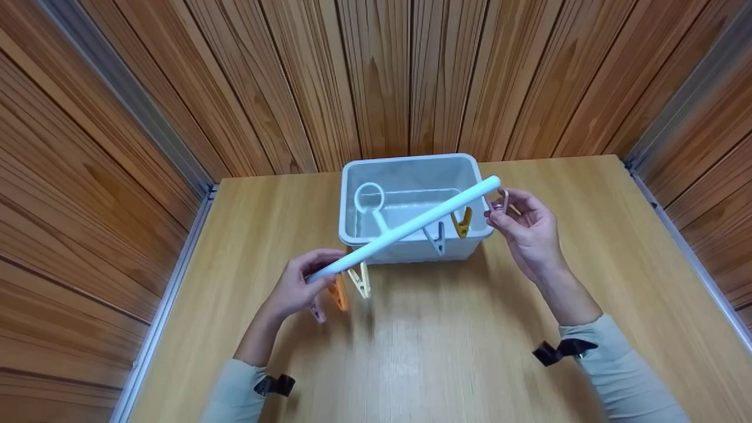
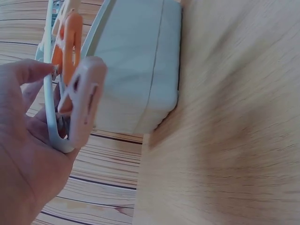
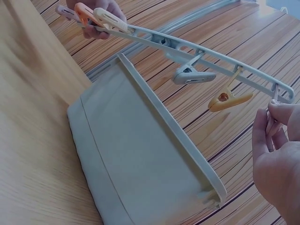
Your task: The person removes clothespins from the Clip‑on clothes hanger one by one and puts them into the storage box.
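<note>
- One pale-blue hanger bar (image 1: 411, 227) with one ring hook (image 1: 380, 221), slanting over the bin's front rim.
- One grey bin (image 1: 399, 253) on one tabletop (image 1: 423, 329).
- Six clips along the bar: mauve (image 1: 318, 310), orange (image 1: 338, 292) and cream (image 1: 361, 281) at the bin's front left; blue-grey (image 1: 436, 239) and yellow (image 1: 463, 223) before its front right; pink (image 1: 506, 200) beside its right side.
- Two hands: left (image 1: 296, 283), front-left of the bin, grips the bar's end; right (image 1: 530, 235), right of the bin, pinches the pink clip.

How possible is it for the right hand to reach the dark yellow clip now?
Probably yes: the dark yellow clip hangs close by on the hanger, with nothing visible between. The right hand pinches a pink clip, so it should probably release that first.
</note>
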The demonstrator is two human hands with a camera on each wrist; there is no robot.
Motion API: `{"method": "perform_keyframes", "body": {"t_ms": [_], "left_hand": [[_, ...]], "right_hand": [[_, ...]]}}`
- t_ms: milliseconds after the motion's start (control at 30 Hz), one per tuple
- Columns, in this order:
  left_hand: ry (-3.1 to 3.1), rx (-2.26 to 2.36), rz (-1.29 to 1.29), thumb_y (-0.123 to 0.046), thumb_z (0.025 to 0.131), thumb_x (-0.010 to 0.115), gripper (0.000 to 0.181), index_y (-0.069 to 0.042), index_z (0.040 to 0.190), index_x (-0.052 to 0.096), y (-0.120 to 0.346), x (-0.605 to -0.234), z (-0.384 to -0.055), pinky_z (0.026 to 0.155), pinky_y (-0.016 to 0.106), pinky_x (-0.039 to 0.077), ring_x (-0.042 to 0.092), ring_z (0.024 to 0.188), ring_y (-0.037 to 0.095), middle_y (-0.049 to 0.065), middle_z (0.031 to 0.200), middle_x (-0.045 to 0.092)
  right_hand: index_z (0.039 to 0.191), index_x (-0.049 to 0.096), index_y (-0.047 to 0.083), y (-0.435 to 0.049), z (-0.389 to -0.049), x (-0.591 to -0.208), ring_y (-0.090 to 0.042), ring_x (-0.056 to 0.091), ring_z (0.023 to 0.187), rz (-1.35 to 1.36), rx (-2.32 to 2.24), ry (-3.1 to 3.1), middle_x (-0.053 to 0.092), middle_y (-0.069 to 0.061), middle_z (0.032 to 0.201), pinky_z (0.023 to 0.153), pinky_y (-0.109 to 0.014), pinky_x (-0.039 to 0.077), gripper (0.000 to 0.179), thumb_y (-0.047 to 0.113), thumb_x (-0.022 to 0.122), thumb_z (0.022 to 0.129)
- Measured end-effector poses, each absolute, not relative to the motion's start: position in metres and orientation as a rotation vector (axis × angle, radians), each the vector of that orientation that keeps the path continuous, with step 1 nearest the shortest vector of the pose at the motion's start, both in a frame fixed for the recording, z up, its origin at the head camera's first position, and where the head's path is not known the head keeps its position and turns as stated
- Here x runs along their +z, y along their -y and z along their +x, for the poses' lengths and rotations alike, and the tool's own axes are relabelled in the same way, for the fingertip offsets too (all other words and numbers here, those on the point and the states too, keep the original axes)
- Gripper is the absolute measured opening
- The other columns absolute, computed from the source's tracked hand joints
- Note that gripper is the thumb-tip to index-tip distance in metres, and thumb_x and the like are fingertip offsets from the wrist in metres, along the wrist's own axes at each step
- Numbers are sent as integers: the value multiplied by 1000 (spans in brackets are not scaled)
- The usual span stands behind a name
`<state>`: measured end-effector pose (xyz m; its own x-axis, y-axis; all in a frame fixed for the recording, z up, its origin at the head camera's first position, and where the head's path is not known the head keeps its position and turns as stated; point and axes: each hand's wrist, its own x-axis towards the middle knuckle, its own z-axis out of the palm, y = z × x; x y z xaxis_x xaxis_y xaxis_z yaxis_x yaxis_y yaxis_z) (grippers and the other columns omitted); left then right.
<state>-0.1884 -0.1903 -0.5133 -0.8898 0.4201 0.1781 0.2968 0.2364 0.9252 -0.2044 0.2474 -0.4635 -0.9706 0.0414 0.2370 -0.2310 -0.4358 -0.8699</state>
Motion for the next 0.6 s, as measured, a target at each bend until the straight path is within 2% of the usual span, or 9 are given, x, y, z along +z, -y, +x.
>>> {"method": "perform_keyframes", "body": {"t_ms": [67, 133, 233, 300, 367, 400, 500, 600], "left_hand": [[-2397, 1725, 662, -6, 108, 72, 38, -2, 145, 71, 189, -512, -189, 88, 23, 62, 69, 111, 17, 23, 138, 76], [-2393, 1710, 607, -11, 109, 73, 37, -5, 146, 71, 189, -511, -189, 76, 25, 64, 69, 105, 18, 21, 134, 75], [-2362, 1689, 514, -20, 111, 73, 38, -11, 148, 71, 188, -510, -189, 55, 30, 62, 71, 85, 18, 19, 128, 73], [-2366, 1673, 471, -24, 112, 73, 37, -13, 147, 72, 188, -510, -189, 48, 32, 60, 69, 73, 17, 17, 121, 72], [-2385, 1661, 444, -26, 112, 73, 36, -14, 146, 74, 188, -509, -190, 47, 35, 60, 67, 67, 17, 16, 116, 71], [-2402, 1658, 438, -27, 112, 73, 34, -14, 144, 75, 188, -509, -190, 48, 37, 61, 67, 70, 17, 14, 113, 70], [-2453, 1653, 444, -25, 111, 74, 31, -12, 140, 77, 188, -507, -190, 54, 38, 63, 67, 83, 18, 13, 111, 70], [-2478, 1656, 460, -22, 111, 74, 30, -10, 138, 76, 189, -507, -189, 63, 32, 63, 65, 95, 20, 15, 112, 71]], "right_hand": [[124, 77, 13, -247, -205, -464, -14, 80, 100, 278, 2520, 1566, 75, -2, 112, 94, -25, 68, 37, -16, 66, 104], [123, 77, 14, -246, -205, -464, -14, 81, 101, 283, 2514, 1576, 75, -2, 112, 95, -26, 68, 37, -16, 66, 104], [123, 77, 15, -246, -204, -464, -13, 81, 103, 282, 2502, 1605, 75, 0, 114, 96, -27, 68, 38, -16, 66, 104], [123, 77, 16, -246, -203, -464, -13, 81, 104, 281, 2496, 1625, 74, 1, 115, 96, -27, 68, 39, -16, 66, 104], [124, 76, 16, -245, -203, -464, -13, 80, 105, 284, 2490, 1643, 74, 1, 116, 96, -26, 68, 40, -17, 66, 104], [124, 76, 16, -245, -203, -464, -13, 80, 104, 285, 2487, 1648, 74, 0, 116, 95, -26, 68, 40, -17, 66, 104], [127, 75, 14, -244, -201, -463, -14, 81, 103, 285, 2470, 1674, 74, -1, 117, 95, -26, 68, 39, -16, 66, 104], [129, 75, 14, -244, -199, -461, -14, 83, 103, 282, 2454, 1700, 75, -1, 116, 94, -27, 68, 35, -11, 66, 106]]}}
